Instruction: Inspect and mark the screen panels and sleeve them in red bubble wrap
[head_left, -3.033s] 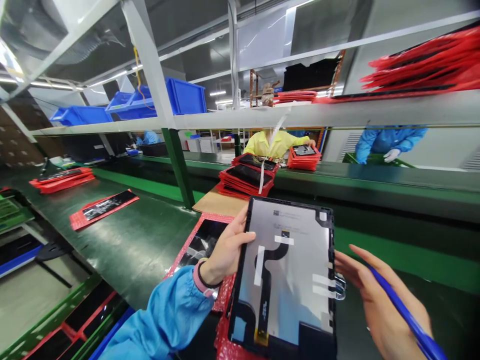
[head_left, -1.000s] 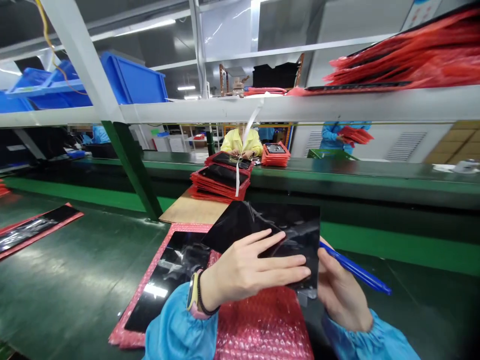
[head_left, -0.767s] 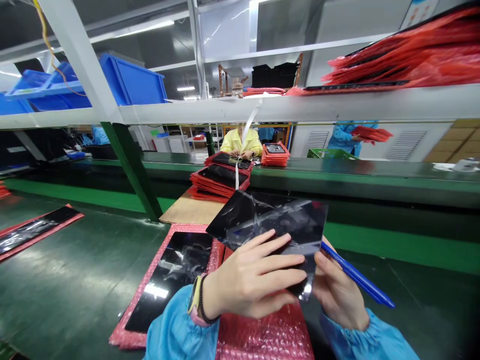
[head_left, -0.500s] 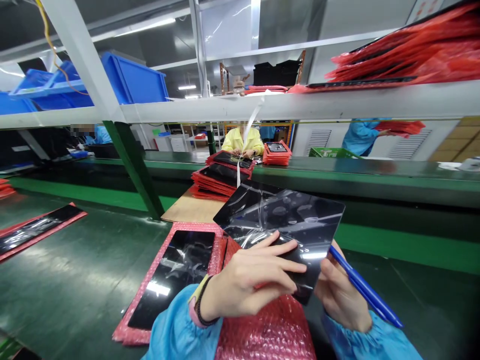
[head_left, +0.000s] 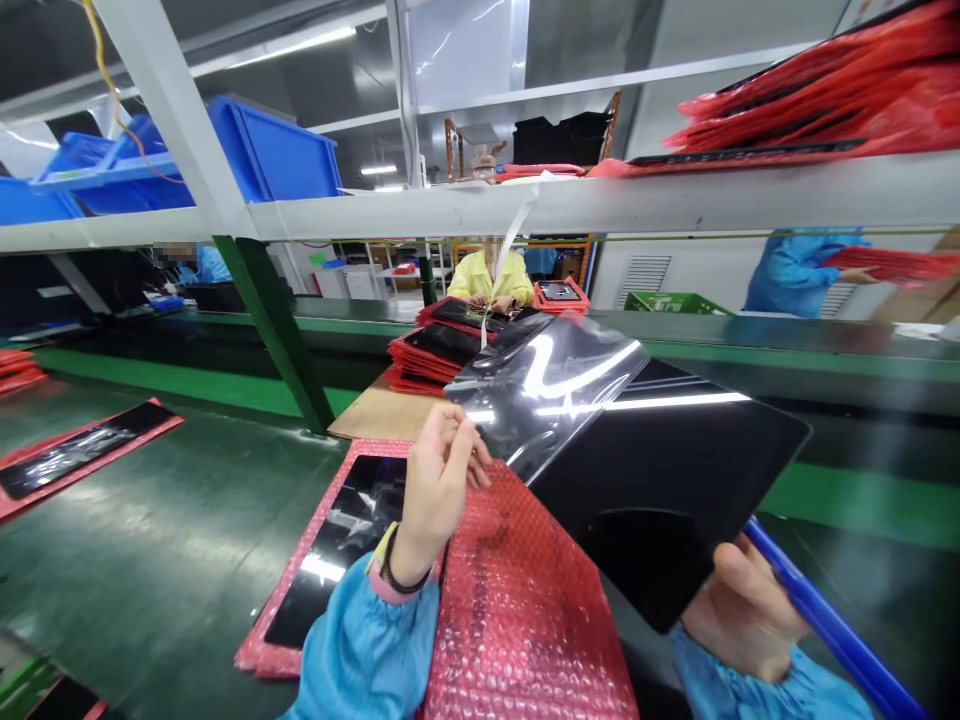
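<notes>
My right hand [head_left: 742, 610] grips the near corner of a glossy black screen panel [head_left: 667, 470], held tilted above the bench, with a blue pen [head_left: 817, 610] tucked between its fingers. A clear protective film [head_left: 547, 385] is lifted off the panel's far half. My left hand [head_left: 439, 480] pinches that film's edge, fingers closed. Below lies a red bubble-wrap bag [head_left: 525, 620], and beside it a second black panel [head_left: 352, 540] rests on another red bag.
A stack of red-bagged panels [head_left: 439, 350] sits on a brown board ahead. A person in yellow [head_left: 495, 280] works across the green conveyor [head_left: 750, 340]. Another person in blue [head_left: 795, 275] carries red bags at right. Blue bins [head_left: 262, 150] sit on the upper shelf.
The panel was turned glass side up from its back. My left hand left the glass, pinched the film and peeled it up and away. The panel tilted higher.
</notes>
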